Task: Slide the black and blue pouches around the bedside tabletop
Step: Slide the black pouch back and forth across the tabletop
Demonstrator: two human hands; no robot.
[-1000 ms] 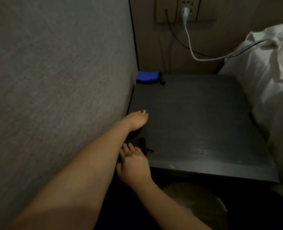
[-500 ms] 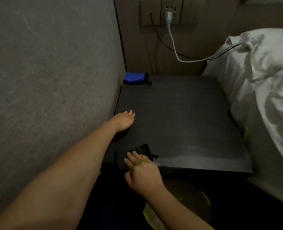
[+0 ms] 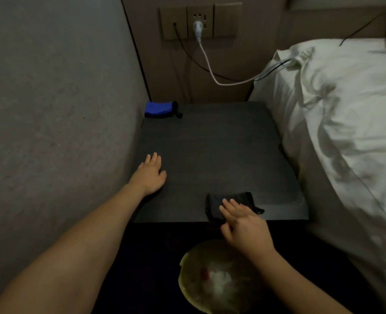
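Your right hand (image 3: 246,227) lies flat on the black pouch (image 3: 229,206), fingers straight and pressing down on its near part, not curled round it. That pouch sits at the front edge of the bedside tabletop (image 3: 210,150), towards the right corner, with its short cord poking out on the right side. Your left hand (image 3: 150,175) rests palm down on the left part of the tabletop, close to the wall (image 3: 51,109), fingers straight and relaxed, holding nothing, well apart from both pouches. The blue pouch (image 3: 160,108) lies in the far left corner of the tabletop, against the wall, its dark drawstring end pointing right. Behind the tabletop, a white cable (image 3: 206,64) hangs from a wall socket (image 3: 198,21) and runs across to the white bedding (image 3: 334,109) on your right. Below the front edge of the tabletop, a round bin (image 3: 201,279) with pale rubbish inside stands on the dark floor.
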